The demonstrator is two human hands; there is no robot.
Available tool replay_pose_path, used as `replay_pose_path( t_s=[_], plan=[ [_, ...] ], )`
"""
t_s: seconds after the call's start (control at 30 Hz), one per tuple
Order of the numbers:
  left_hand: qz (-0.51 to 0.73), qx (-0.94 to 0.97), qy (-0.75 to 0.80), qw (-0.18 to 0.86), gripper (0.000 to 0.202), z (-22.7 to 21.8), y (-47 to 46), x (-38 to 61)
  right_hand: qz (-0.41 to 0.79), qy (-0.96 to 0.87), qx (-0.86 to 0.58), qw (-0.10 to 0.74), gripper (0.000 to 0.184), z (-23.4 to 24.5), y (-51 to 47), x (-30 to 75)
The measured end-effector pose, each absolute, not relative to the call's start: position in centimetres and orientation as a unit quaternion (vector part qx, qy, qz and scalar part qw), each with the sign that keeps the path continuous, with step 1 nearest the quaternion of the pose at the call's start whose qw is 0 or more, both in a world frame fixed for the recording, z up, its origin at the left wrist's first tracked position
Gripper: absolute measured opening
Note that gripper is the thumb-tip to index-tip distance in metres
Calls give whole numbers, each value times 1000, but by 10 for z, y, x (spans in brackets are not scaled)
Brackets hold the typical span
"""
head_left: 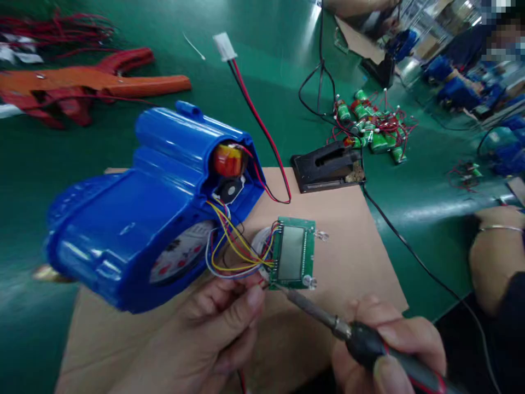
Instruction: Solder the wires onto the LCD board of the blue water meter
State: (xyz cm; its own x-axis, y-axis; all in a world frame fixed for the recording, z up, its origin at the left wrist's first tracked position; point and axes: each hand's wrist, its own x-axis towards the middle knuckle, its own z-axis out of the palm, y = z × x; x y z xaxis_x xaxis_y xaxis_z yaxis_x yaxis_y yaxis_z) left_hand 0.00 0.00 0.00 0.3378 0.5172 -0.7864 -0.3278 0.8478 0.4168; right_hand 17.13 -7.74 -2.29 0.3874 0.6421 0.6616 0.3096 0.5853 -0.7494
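Observation:
My left hand point(213, 334) is closed, pinching the bundle of coloured wires point(229, 249) beside a small green circuit board with a grey display point(293, 253). Those wires run into a big blue plastic housing point(139, 208) with a dial face, lying on a brown cardboard sheet point(353, 246). My right hand point(394, 345) grips a soldering iron point(328, 323); its metal tip touches the board's lower left corner. A red and black lead point(258, 117) with a white plug leaves the housing toward the back.
A black soldering iron stand point(328, 164) sits behind the cardboard, with its black cable point(410, 251) trailing right. Several green cells with red wires point(373, 128) lie beyond. An orange-red hand tool point(82, 85) lies far left. Another person's arm point(492, 246) rests at the right edge.

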Motion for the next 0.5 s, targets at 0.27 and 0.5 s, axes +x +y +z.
replay_pose_path(
  t_s=[0.27,0.5],
  plan=[
    [281,80,501,814,39,7,3,2,132,-526,-459,704,9,-24,-79,165],
    [274,81,483,828,41,1,6,-1,147,-510,-482,697,6,-17,-77,162]
  ],
)
